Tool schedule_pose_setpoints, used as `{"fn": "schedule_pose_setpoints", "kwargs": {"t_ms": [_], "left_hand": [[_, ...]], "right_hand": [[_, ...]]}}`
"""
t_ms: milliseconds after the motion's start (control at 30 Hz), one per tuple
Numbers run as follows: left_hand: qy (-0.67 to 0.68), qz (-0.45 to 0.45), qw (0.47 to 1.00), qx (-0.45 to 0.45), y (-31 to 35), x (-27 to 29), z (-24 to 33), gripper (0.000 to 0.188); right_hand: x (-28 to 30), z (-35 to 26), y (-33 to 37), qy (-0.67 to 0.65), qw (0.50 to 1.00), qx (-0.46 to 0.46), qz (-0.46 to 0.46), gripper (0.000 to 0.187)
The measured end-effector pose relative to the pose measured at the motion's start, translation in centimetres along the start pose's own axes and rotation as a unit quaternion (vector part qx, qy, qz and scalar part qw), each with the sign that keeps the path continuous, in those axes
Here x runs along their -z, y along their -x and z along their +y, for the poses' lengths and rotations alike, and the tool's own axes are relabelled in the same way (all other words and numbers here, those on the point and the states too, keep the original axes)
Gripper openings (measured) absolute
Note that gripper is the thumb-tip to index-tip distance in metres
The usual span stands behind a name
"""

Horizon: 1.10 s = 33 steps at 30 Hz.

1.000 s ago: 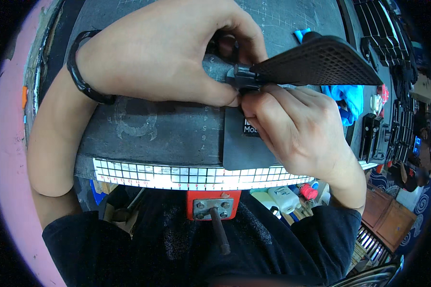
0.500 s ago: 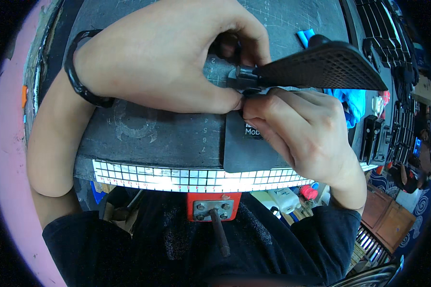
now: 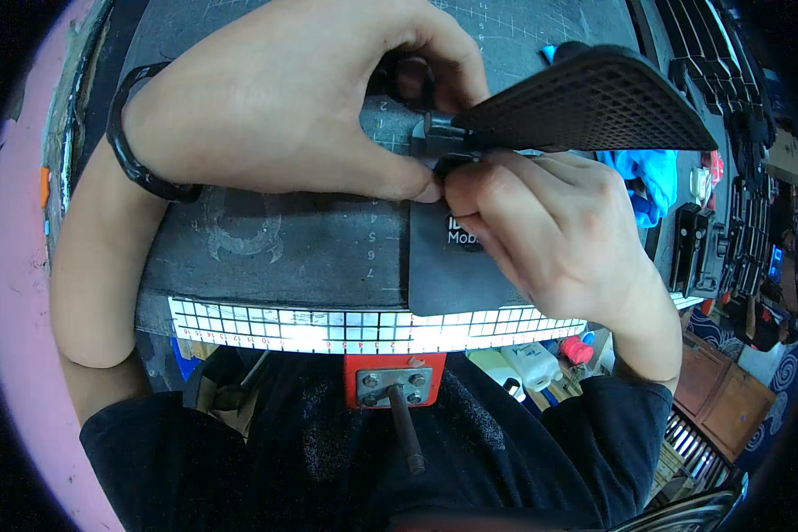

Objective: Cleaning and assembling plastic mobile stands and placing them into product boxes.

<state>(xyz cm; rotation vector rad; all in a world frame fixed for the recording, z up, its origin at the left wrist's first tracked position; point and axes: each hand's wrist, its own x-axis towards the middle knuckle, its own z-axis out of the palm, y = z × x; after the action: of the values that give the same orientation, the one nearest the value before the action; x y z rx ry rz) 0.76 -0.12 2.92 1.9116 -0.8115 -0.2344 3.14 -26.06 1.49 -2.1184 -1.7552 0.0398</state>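
Note:
A black hinged stand lies on the dark work mat [image 3: 310, 257]. Its flat base plate [image 3: 452, 279] rests near the front ruler, and its panel with a diamond-textured face [image 3: 594, 102] rises tilted to the right. Around the stand's cylindrical hinge [image 3: 443, 131] curl the thumb and fingers of my left hand [image 3: 284, 106]. My right hand [image 3: 550, 222] is closed in a pinch just below the hinge, over the base and close to my left thumb. A small black piece [image 3: 457, 163] shows between the hands; its shape is mostly hidden.
A white gridded ruler strip [image 3: 328, 328] runs along the table's front edge, above a red bracket with a protruding rod [image 3: 405, 434]. Bright blue cloth [image 3: 643, 177] lies right of my right hand. Black metal parts [image 3: 696, 248] sit farther right.
Both hands and the stand have shifted slightly left and away from me. The textured panel is a little higher in view. The grip looks much the same.

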Motion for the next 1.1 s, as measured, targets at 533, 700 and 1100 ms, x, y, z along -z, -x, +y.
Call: {"fn": "schedule_pose_setpoints", "kwargs": {"t_ms": [533,700,1100], "left_hand": [[-0.235,0.100,0.963,0.092,2.4,-2.1,-1.4,0.093],[-0.239,0.116,0.959,0.099,2.6,-2.3,-1.8,0.092],[-0.074,0.009,0.995,0.073,-0.1,-0.2,0.7,0.045]], "right_hand": [[0.3,-0.3,0.1,0.005,1.000,-0.001,-0.002,0.026],[0.1,0.0,0.0,0.038,0.999,0.024,-0.005,0.027],[0.3,0.0,-0.2,0.032,0.999,0.033,-0.006,0.026]]}}
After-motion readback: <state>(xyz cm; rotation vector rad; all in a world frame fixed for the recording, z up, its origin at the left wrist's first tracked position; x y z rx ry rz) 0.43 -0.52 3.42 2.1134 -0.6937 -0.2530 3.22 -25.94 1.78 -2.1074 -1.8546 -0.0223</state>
